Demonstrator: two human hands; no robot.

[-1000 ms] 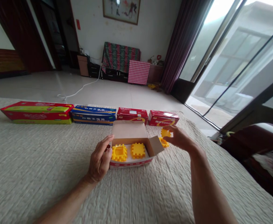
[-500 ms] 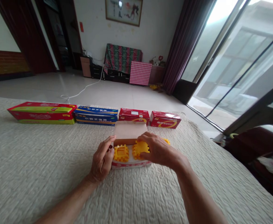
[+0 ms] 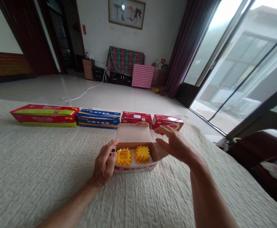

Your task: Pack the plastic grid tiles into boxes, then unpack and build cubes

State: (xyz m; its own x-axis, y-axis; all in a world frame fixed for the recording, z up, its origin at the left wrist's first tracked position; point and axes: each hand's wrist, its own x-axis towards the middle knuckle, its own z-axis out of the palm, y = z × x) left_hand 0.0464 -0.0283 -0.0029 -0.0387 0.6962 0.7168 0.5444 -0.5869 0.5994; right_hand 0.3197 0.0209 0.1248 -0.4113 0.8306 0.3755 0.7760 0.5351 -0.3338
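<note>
A small cardboard box (image 3: 135, 168) stands with its lid (image 3: 134, 133) raised at the back and a side flap (image 3: 161, 150) spread out on the right. Inside it lie two yellow toothed plastic blocks: the left block (image 3: 124, 157) has a recessed square face, the right block (image 3: 142, 154) a flat one. My left hand (image 3: 104, 163) grips the box's left end, fingers bent around its edge. Over the right flap hovers my right hand (image 3: 176, 144), thumb and fingers apart, holding nothing. Part of the flap is hidden behind that hand.
Behind the box, a long red-and-green box (image 3: 45, 116), a blue box (image 3: 98, 119) and two red boxes, one left (image 3: 136, 117) and one right (image 3: 168, 119), form a row. All stand on a quilted cream cover (image 3: 58, 167). A white cord (image 3: 83, 91) trails across the floor beyond.
My right hand has let go of the right yellow block and moved up and right, out of the box. The left hand stays at the box's left end.
</note>
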